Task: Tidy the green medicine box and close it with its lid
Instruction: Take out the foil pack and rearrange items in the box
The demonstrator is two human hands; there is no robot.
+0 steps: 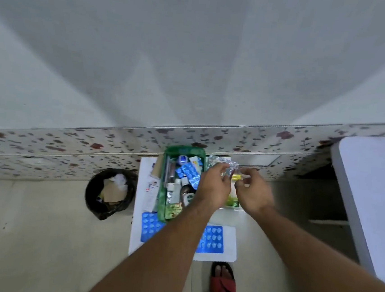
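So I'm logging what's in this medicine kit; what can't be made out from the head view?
- Labels on items in the green medicine box: too small and blurred.
- The box's right side: covered by the left hand.
- The yellow-green item: mostly hidden behind both hands.
- The silvery strip: blurred; whether the right hand grips it is unclear.
- Blue blister sheets: crossed by the left forearm.
- The lid: not identifiable.

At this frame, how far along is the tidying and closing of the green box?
Partly done: the green box already holds bottles and blue strips. In hand: the left hand holds a silver blister strip, with the right hand at it. Left: two blue blister sheets remain outside, and the box is uncovered.
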